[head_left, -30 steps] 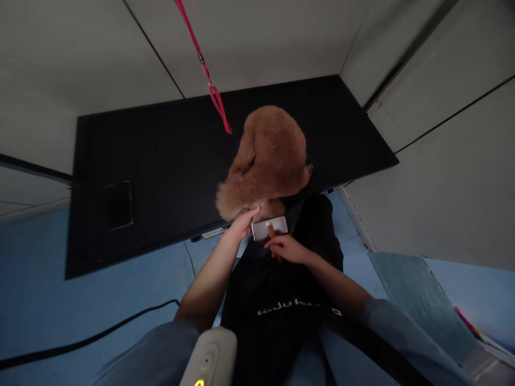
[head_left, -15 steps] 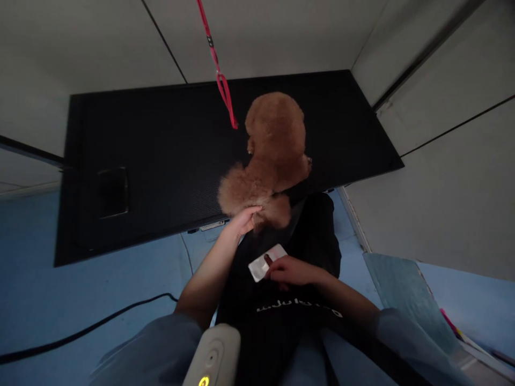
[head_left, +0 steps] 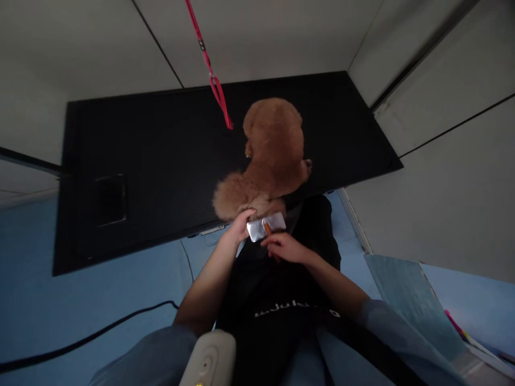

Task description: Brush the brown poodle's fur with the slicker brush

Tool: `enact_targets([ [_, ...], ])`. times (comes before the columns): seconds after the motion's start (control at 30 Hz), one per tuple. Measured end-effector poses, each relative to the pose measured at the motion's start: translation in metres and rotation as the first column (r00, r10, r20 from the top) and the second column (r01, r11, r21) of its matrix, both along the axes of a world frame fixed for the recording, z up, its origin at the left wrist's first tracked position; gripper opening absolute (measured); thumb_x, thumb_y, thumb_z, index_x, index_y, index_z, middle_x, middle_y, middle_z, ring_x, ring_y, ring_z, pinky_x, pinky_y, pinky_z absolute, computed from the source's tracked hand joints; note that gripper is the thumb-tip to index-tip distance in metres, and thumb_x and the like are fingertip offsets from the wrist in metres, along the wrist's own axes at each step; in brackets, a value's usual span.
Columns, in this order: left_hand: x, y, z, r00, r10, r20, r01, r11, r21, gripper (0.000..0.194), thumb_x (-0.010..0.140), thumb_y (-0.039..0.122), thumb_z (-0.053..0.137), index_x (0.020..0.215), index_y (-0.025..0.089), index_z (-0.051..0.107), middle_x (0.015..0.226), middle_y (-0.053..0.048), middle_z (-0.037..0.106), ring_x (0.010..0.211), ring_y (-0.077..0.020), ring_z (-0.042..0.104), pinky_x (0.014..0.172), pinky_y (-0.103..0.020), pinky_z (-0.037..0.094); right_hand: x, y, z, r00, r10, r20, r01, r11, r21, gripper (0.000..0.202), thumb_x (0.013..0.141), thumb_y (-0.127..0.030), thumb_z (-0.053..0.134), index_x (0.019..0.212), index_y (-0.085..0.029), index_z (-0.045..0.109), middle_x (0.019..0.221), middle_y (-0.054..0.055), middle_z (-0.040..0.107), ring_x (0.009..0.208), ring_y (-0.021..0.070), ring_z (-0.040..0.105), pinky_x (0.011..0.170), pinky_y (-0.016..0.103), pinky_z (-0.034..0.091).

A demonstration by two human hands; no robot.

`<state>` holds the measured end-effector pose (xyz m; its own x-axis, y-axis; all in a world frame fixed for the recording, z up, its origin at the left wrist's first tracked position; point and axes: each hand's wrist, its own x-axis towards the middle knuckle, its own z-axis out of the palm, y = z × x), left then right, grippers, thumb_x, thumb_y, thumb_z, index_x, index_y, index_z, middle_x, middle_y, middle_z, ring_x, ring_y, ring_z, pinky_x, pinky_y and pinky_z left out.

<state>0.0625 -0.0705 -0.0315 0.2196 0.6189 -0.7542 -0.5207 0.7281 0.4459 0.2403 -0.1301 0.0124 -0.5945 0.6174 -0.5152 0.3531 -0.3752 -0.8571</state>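
A brown curly-haired dog (head_left: 273, 145) is on a black grooming table (head_left: 169, 161), its fluffy near end at the table's front edge. My left hand (head_left: 240, 225) is closed on the fluffy fur there; exactly which part of the dog it grips is hidden. A slicker brush (head_left: 277, 221) with a wide metallic head and a wooden handle is in my right hand (head_left: 286, 246). The brush head lies over the near fur, just right of my left fingers. Whether its pins touch the fur, I cannot tell.
Above the table hangs a pink-red loop leash (head_left: 220, 99). A dark rectangular recess (head_left: 111, 198) shows at the table's left. A black cable (head_left: 100, 332) runs at lower left, and a pale device (head_left: 211, 356) sits close to my body. Light walls stand behind and right.
My right hand has moved the slicker brush up and forward, from over my apron to the dog's near fur. My left hand keeps its hold, almost in the same place.
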Motion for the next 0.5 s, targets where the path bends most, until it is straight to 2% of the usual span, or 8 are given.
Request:
enact_targets([
  [0.1, -0.001, 0.001, -0.003, 0.998, 0.054, 0.013, -0.053, 0.998, -0.028, 0.015, 0.072, 0.016, 0.057, 0.083, 0.010, 0.066, 0.071, -0.007, 0.071, 0.062, -0.0167, 0.066, 0.063, -0.026, 0.053, 0.002, -0.007, -0.001, 0.961, 0.269, -0.061, -0.276, 0.945, -0.177, 0.021, 0.082, -0.017, 0.050, 0.094, -0.012, 0.067, 0.054, -0.005, 0.057, 0.042, 0.0046, 0.048, 0.043, 0.014, 0.035],
  [0.13, -0.001, 0.001, -0.004, 0.999, 0.049, 0.002, -0.049, 0.998, -0.041, 0.013, 0.072, 0.015, 0.057, 0.080, 0.010, 0.066, 0.068, -0.006, 0.070, 0.059, -0.0164, 0.065, 0.061, -0.025, 0.052, 0.003, -0.006, 0.000, 0.951, 0.289, -0.107, -0.304, 0.934, -0.189, 0.022, 0.082, -0.018, 0.051, 0.095, -0.012, 0.067, 0.055, -0.004, 0.058, 0.042, 0.0044, 0.047, 0.043, 0.014, 0.034],
  [0.17, -0.001, 0.001, -0.004, 0.999, 0.036, 0.001, -0.036, 0.998, -0.057, 0.011, 0.073, 0.015, 0.056, 0.076, 0.010, 0.066, 0.065, -0.006, 0.069, 0.055, -0.0164, 0.064, 0.058, -0.026, 0.052, 0.003, -0.004, 0.000, 0.958, 0.251, -0.137, -0.272, 0.948, -0.164, 0.023, 0.083, -0.020, 0.051, 0.098, -0.013, 0.067, 0.059, -0.004, 0.060, 0.042, 0.0040, 0.046, 0.043, 0.014, 0.034],
  [0.23, -0.001, 0.002, -0.002, 1.000, 0.022, 0.019, -0.020, 0.997, -0.075, 0.015, 0.076, 0.018, 0.052, 0.072, 0.011, 0.065, 0.060, -0.005, 0.067, 0.052, -0.0167, 0.063, 0.056, -0.027, 0.051, 0.002, 0.003, 0.001, 0.990, 0.064, -0.122, -0.071, 0.996, -0.058, 0.026, 0.084, -0.020, 0.049, 0.103, -0.015, 0.066, 0.069, -0.002, 0.063, 0.044, 0.0034, 0.046, 0.043, 0.015, 0.035],
  [0.3, 0.000, 0.003, 0.001, 0.998, 0.044, 0.046, -0.042, 0.998, -0.050, 0.018, 0.078, 0.023, 0.052, 0.076, 0.012, 0.066, 0.064, -0.006, 0.069, 0.058, -0.0178, 0.065, 0.061, -0.028, 0.053, 0.002, 0.007, 0.001, 0.998, -0.045, -0.046, 0.046, 0.999, 0.023, 0.026, 0.082, -0.017, 0.049, 0.101, -0.014, 0.066, 0.068, -0.002, 0.062, 0.044, 0.0038, 0.047, 0.044, 0.015, 0.036],
  [0.33, 0.001, 0.003, 0.002, 0.997, 0.058, 0.042, -0.057, 0.998, -0.021, 0.018, 0.077, 0.024, 0.054, 0.081, 0.012, 0.067, 0.069, -0.006, 0.070, 0.063, -0.0185, 0.067, 0.065, -0.029, 0.053, 0.003, 0.007, 0.001, 1.000, -0.012, -0.006, 0.012, 1.000, 0.020, 0.024, 0.081, -0.017, 0.050, 0.098, -0.014, 0.067, 0.064, -0.003, 0.061, 0.044, 0.0046, 0.048, 0.045, 0.015, 0.036],
  [0.43, 0.002, 0.002, 0.001, 0.997, 0.069, -0.036, -0.067, 0.996, 0.061, 0.022, 0.070, 0.020, 0.064, 0.090, 0.012, 0.067, 0.083, -0.008, 0.072, 0.075, -0.0202, 0.069, 0.075, -0.031, 0.053, 0.008, 0.002, 0.005, 0.960, 0.280, -0.031, -0.281, 0.956, -0.089, 0.021, 0.081, -0.019, 0.051, 0.091, -0.013, 0.069, 0.055, -0.004, 0.057, 0.045, 0.0066, 0.050, 0.046, 0.017, 0.037],
  [0.5, 0.000, 0.001, -0.002, 0.998, 0.026, -0.058, -0.022, 0.997, 0.073, 0.019, 0.068, 0.019, 0.066, 0.086, 0.011, 0.066, 0.079, -0.008, 0.072, 0.071, -0.0203, 0.068, 0.072, -0.031, 0.054, 0.009, 0.005, 0.009, 0.949, 0.298, -0.104, -0.304, 0.951, -0.050, 0.023, 0.081, -0.021, 0.052, 0.095, -0.014, 0.069, 0.061, -0.002, 0.061, 0.049, 0.0066, 0.051, 0.048, 0.017, 0.037],
])
